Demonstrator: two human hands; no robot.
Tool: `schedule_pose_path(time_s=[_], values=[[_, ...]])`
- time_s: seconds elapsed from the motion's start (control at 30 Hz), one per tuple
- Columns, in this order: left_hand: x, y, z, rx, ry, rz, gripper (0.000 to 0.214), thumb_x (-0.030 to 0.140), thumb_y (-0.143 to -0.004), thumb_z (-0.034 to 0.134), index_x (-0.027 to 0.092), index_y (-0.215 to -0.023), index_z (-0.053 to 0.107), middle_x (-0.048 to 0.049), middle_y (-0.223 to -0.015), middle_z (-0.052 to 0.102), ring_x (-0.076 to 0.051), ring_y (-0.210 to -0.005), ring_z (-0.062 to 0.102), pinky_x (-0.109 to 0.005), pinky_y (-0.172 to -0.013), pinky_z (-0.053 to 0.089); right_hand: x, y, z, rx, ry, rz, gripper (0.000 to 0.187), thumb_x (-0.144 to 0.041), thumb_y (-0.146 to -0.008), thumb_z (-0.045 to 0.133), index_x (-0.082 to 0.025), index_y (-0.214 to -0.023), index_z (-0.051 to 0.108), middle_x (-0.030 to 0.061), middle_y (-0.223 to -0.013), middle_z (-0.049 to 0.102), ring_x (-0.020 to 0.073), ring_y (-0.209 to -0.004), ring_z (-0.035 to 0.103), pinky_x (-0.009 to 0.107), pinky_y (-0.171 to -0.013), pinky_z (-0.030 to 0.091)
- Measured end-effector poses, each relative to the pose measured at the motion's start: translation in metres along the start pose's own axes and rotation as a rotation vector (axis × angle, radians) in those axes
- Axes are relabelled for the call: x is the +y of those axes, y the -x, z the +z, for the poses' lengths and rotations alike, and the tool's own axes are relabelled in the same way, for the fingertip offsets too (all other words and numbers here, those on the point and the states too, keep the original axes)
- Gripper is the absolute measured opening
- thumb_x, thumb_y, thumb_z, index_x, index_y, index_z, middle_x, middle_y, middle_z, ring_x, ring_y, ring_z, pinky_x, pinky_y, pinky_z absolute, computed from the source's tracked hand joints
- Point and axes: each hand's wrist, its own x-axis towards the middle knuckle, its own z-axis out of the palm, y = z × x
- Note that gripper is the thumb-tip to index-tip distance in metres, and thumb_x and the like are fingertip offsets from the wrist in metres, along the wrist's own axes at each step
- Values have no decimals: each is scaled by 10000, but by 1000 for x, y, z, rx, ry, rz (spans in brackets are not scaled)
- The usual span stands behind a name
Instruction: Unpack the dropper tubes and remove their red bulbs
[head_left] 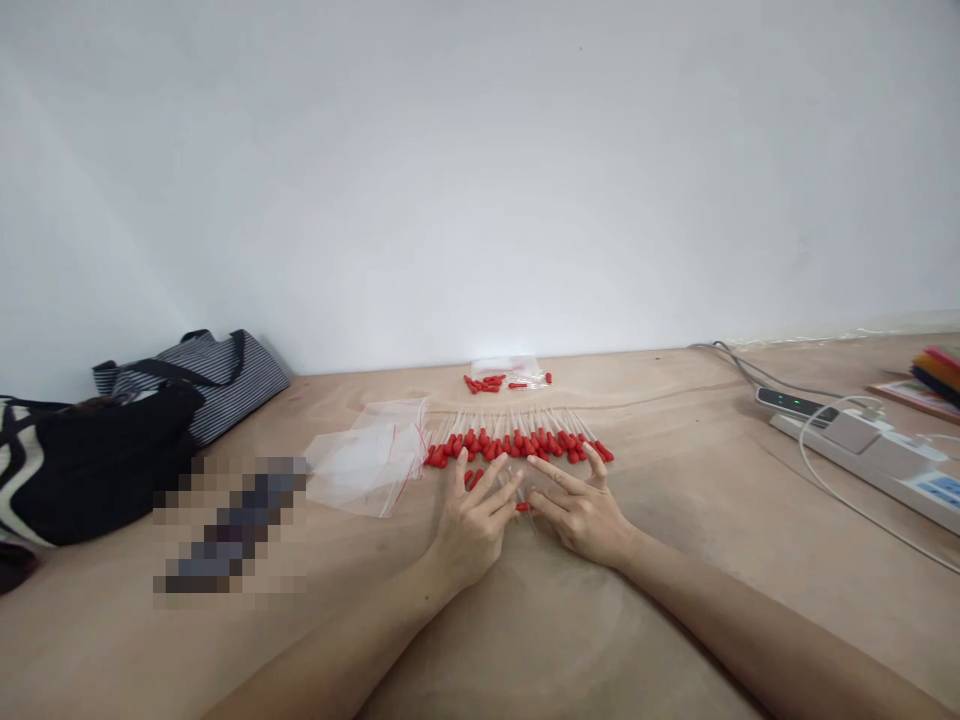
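A row of several clear glass droppers with red rubber bulbs (pixel 517 442) lies on the wooden table (pixel 675 580), tips pointing away from me. My left hand (pixel 472 515) rests flat just in front of the row, fingers spread and touching the red bulbs. My right hand (pixel 577 505) lies beside it, fingers stretched out over the bulbs at the row's right part. A dropper or two (pixel 522 506) lies between my hands. Neither hand grips anything that I can see.
Clear zip bags (pixel 367 462) lie left of the row. A small bag with loose red bulbs (pixel 504 377) sits by the wall. Striped and black bags (pixel 112 440) stand at the left. A power strip with cables (pixel 862 445) lies at the right.
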Motion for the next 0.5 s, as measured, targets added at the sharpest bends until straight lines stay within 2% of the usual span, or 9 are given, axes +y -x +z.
schedule_pose_path(time_s=[0.17, 0.3, 0.37, 0.43, 0.5], values=[[-4, 4, -3, 16, 5, -32, 258, 118, -841, 390, 192, -814, 636, -19, -1079, 625, -229, -1137, 465, -584, -1031, 62, 8, 4, -1, 26, -6, 27, 224, -91, -811, 403, -219, -832, 585, -15, -754, 684, 150, -1123, 468, 495, -1007, -50], [-8, 7, -7, 25, -15, -103, 215, 164, -842, 433, 208, -782, 634, -19, -1051, 637, -241, -1094, 498, -589, -993, 182, 14, 6, -5, 96, -43, 95, 210, -129, -827, 422, -238, -862, 598, -28, -717, 680, 161, -1040, 527, 495, -994, -34], [-9, 7, -8, 20, -12, -135, 176, 216, -836, 461, 224, -810, 636, -27, -1023, 644, -236, -1045, 525, -536, -940, 307, 14, 5, -7, 85, -37, 118, 195, -180, -842, 436, -261, -883, 608, -33, -699, 672, 160, -967, 553, 480, -986, 10], [-14, 7, -9, 16, 3, -207, 171, 256, -832, 471, 221, -837, 638, -49, -941, 650, -211, -924, 569, -426, -818, 434, 13, 5, -7, 48, -7, 151, 180, -231, -844, 455, -285, -903, 616, -36, -646, 646, 145, -822, 569, 451, -958, 93], [-22, 9, -10, -7, 43, -307, 191, 274, -835, 460, 203, -858, 636, -55, -825, 631, -169, -771, 585, -321, -683, 478, 11, 5, -6, 8, 13, 179, 168, -273, -837, 476, -293, -914, 624, -34, -607, 606, 117, -669, 530, 400, -893, 185]])
